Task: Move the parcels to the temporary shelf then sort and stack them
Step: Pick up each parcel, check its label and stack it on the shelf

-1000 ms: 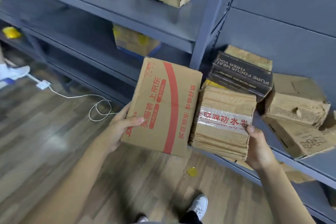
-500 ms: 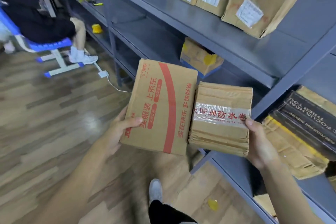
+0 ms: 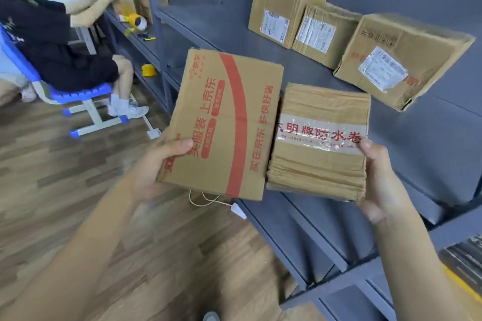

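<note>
While both parcels hang just in front of the grey shelf (image 3: 326, 101), the left hand (image 3: 154, 167) grips the red-striped carton (image 3: 221, 125) at its lower corner and the right hand (image 3: 378, 177) pinches the taped bundle (image 3: 320, 143) by its right edge. Set them down one at a time, probably beside the three labelled boxes (image 3: 315, 31) resting on that shelf, keeping each level.

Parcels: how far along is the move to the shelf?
Done: four labelled boxes already sit on the grey shelf. In hand: the left hand holds the red-striped carton, the right hand holds the taped parcel, both in the air in front of the shelf. Left: placing, sorting and stacking these two.
</note>
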`<state>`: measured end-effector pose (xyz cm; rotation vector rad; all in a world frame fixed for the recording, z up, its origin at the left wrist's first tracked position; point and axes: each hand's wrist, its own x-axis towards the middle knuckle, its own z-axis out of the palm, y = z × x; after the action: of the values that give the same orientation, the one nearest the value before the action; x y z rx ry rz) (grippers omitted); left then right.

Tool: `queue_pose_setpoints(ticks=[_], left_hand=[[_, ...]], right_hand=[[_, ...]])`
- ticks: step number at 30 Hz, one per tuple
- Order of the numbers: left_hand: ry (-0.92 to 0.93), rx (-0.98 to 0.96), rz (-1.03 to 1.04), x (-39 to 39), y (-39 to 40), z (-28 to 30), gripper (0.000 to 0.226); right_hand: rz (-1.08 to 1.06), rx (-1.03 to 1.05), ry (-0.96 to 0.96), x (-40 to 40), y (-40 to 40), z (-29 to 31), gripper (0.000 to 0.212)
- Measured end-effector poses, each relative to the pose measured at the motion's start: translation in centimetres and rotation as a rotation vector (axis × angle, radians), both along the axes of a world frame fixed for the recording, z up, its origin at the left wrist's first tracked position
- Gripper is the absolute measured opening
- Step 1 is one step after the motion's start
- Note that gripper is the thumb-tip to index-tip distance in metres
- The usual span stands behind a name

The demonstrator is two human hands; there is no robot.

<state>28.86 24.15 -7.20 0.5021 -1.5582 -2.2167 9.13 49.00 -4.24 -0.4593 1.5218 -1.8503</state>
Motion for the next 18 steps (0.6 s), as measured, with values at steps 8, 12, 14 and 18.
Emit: queue_pose_setpoints(ticks=[8, 12, 14, 18], left_hand=[[-0.036, -0.045, 0.002, -6.0, -4.5, 1.6, 0.106], [-0.033, -0.063, -0.046, -9.5, -6.7, 2.0, 0.103], [-0.002, -0.064, -0.048, -10.9, -8.2, 2.1, 0.098], [0.048, -0.091, -0.063, -13.5, -12.7, 2.0, 0.089]], right_hand=[[-0.091, -0.018, -0.004, -5.5, -3.8, 0.9, 0.038], [-0.155, -0.050, 0.018, -6.7, -4.7, 1.1, 0.035], [-0.179, -0.072, 0.028, -7.1, -5.5, 1.3, 0.050], [-0.353, -0.143, -0.005, -8.0, -8.1, 1.7, 0.102]])
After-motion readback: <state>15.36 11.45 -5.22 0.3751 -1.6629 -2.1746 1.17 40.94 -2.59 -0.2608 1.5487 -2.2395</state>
